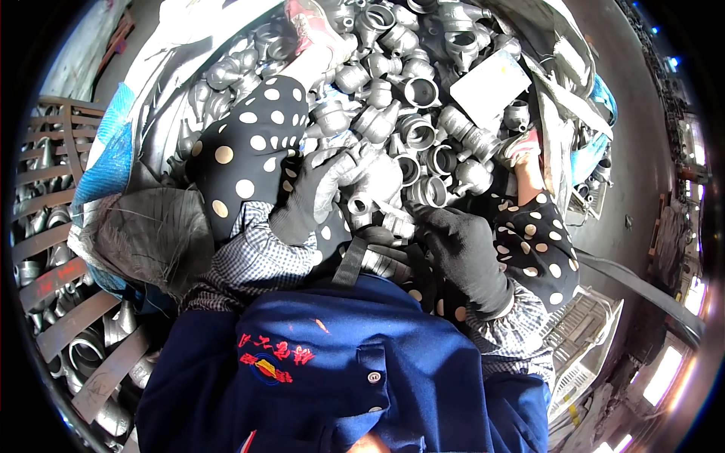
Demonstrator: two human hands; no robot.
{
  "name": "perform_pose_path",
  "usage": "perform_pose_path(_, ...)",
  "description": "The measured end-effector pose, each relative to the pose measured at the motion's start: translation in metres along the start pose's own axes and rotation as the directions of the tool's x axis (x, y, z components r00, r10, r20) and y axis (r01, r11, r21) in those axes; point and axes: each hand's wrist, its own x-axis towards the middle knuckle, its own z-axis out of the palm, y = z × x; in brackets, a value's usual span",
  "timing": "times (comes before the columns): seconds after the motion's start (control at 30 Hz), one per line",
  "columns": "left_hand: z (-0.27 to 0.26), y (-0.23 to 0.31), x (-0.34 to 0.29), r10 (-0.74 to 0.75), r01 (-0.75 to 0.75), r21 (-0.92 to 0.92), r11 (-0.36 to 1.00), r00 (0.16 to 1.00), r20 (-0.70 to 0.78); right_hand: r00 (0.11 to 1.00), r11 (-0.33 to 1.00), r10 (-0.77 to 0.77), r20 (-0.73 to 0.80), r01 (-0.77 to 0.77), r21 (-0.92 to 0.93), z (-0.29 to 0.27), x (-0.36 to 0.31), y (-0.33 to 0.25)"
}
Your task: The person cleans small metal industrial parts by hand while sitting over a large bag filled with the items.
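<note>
My left hand (pixel 321 185), in a dark grey work glove, is closed around a grey metal casting (pixel 377 180) with a rounded body and a short round opening that faces me. My right hand (pixel 462 253), in the same kind of glove, is curled just right of the casting. Its fingertips meet near a thin pale piece (pixel 393 213) that lies against the casting's lower side. Whether the fingers grip that piece or something beneath it is hidden. A heap of similar castings (pixel 417 92), hollow with round mouths and stubby necks, lies just beyond both hands.
A large white woven sack (pixel 566 60) holds the heap, its edges folded down around my legs. A pale flat board (pixel 491 87) rests on the castings. Left stands a slatted metal cage (pixel 57 275) with more castings; right, a white plastic crate (pixel 581 340) and a dark hose (pixel 634 283).
</note>
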Motion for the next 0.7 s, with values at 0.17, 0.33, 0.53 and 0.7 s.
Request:
perform_pose_path(0.17, 0.001, 0.001, -0.001, 0.103, -0.097, 0.125, 0.987, 0.994, -0.040, 0.998, 0.997, 0.059, 0.036, -0.057, -0.054, 0.006, 0.000, 0.005)
perform_pose_path(0.33, 0.001, -0.002, -0.004, 0.122, -0.109, 0.222, 0.969, 0.991, -0.048, 0.998, 0.989, 0.010, 0.059, -0.001, -0.151, 0.000, 0.006, -0.005)
perform_pose_path(0.53, 0.000, 0.005, 0.000, -0.078, 0.077, -0.047, 0.996, 0.997, -0.029, 0.999, 0.987, -0.049, 0.010, 0.050, -0.152, -0.001, 0.005, -0.004)
perform_pose_path(0.7, 0.007, 0.004, -0.002, -0.095, 0.088, -0.086, 0.992, 0.992, -0.085, 0.983, 0.902, -0.171, 0.059, 0.181, -0.392, 0.002, 0.004, -0.002)
